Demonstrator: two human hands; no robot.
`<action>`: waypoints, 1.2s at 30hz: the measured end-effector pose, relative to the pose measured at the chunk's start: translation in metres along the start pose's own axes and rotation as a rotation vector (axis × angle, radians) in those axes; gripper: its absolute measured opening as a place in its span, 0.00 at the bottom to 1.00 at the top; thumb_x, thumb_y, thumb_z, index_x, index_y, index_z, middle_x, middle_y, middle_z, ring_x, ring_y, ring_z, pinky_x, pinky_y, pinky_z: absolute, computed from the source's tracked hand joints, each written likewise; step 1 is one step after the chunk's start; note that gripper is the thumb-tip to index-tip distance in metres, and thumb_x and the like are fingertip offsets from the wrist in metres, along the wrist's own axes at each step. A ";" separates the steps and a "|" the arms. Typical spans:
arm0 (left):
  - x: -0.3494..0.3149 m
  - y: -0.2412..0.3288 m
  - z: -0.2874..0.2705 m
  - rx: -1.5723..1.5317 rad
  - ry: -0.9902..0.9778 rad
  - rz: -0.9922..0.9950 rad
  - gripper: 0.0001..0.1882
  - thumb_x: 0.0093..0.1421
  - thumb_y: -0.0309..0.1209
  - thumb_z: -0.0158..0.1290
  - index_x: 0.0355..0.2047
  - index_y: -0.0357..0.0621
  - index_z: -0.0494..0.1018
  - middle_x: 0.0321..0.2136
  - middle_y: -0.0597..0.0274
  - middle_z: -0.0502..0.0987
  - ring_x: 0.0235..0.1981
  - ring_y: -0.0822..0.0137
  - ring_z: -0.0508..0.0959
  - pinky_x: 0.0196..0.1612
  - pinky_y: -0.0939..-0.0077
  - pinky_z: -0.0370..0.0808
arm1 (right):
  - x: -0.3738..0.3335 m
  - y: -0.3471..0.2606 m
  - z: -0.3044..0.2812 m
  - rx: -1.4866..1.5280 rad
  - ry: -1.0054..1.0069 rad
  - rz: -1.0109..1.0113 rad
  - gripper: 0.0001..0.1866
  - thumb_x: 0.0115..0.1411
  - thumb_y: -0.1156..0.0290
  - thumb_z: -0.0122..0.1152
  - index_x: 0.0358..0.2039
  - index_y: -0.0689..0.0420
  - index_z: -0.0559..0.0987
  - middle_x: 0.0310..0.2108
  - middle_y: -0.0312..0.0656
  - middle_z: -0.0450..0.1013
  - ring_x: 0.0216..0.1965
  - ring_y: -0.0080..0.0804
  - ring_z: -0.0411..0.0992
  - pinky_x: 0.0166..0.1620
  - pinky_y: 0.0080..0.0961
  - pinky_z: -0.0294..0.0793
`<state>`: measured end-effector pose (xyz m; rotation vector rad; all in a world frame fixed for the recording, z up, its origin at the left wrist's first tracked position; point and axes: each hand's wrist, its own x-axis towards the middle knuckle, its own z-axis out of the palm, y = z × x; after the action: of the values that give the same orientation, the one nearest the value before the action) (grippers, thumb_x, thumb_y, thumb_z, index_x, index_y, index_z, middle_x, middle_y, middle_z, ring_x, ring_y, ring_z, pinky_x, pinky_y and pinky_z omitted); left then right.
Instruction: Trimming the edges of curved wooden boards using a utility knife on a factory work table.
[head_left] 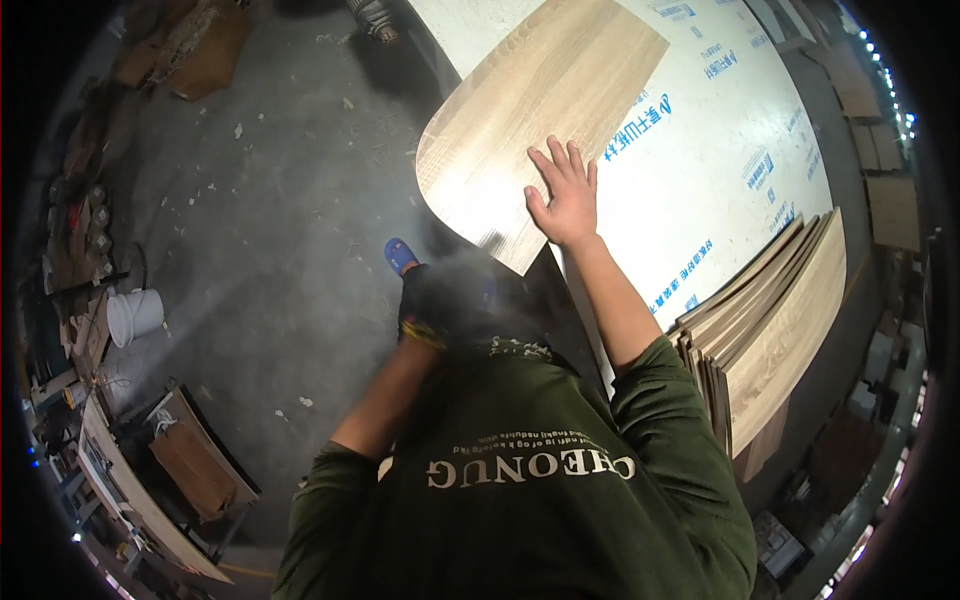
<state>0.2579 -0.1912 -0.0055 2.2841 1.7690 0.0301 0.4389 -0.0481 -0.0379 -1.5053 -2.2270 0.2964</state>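
A light wood-grain panel [540, 110] with a rounded corner lies on a white printed board [710, 150], its near-left end sticking out past the board's edge. My right hand [566, 197] rests on the panel, palm down, fingers spread. Near the panel's near corner, my left hand [428, 322] is low in front of my body. Something yellow and red shows at its wrist; dark, hazy surroundings hide the fingers and anything they may hold. Pale dust hangs below the panel's near edge.
Several wood-grain panels [770, 330] are stacked, fanned out, at the board's near right corner. A white bucket [134, 316] stands on the grey floor [290, 190] at left. Nearer, a low stand [205, 455] bears brown sheet material. Cardboard [205, 50] lies far left.
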 end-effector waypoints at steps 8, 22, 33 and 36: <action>-0.002 -0.006 0.047 0.071 0.603 0.232 0.07 0.58 0.28 0.46 0.31 0.40 0.72 0.26 0.57 0.74 0.22 0.63 0.73 0.23 0.70 0.69 | 0.001 -0.002 -0.001 -0.001 -0.027 0.008 0.30 0.52 0.56 0.57 0.58 0.41 0.70 0.65 0.43 0.57 0.67 0.51 0.50 0.66 0.57 0.42; -0.071 -0.095 0.049 -0.768 -0.114 -0.441 0.22 0.59 0.33 0.50 0.53 0.38 0.70 0.40 0.52 0.79 0.37 0.65 0.79 0.43 0.69 0.74 | -0.014 -0.080 0.008 -0.136 -0.434 -0.328 0.46 0.55 0.40 0.52 0.68 0.50 0.53 0.70 0.46 0.43 0.70 0.48 0.40 0.67 0.58 0.39; -0.128 -0.057 0.080 -0.764 0.215 -0.160 0.33 0.54 0.36 0.56 0.59 0.37 0.62 0.37 0.44 0.78 0.39 0.52 0.79 0.43 0.60 0.73 | -0.016 -0.102 0.016 -0.348 -0.509 -0.556 0.39 0.54 0.74 0.53 0.66 0.37 0.57 0.71 0.36 0.43 0.71 0.42 0.40 0.66 0.60 0.44; -0.099 -0.073 0.033 -0.584 -0.163 -0.258 0.31 0.55 0.33 0.55 0.58 0.35 0.63 0.42 0.38 0.75 0.45 0.49 0.77 0.48 0.62 0.73 | -0.025 -0.088 0.004 -0.198 -0.551 -0.604 0.41 0.52 0.70 0.58 0.67 0.39 0.56 0.70 0.38 0.44 0.71 0.38 0.42 0.68 0.56 0.42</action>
<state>0.1684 -0.2747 -0.0393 1.5983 1.6768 0.2666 0.3719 -0.1052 -0.0112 -0.8130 -3.0954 0.3284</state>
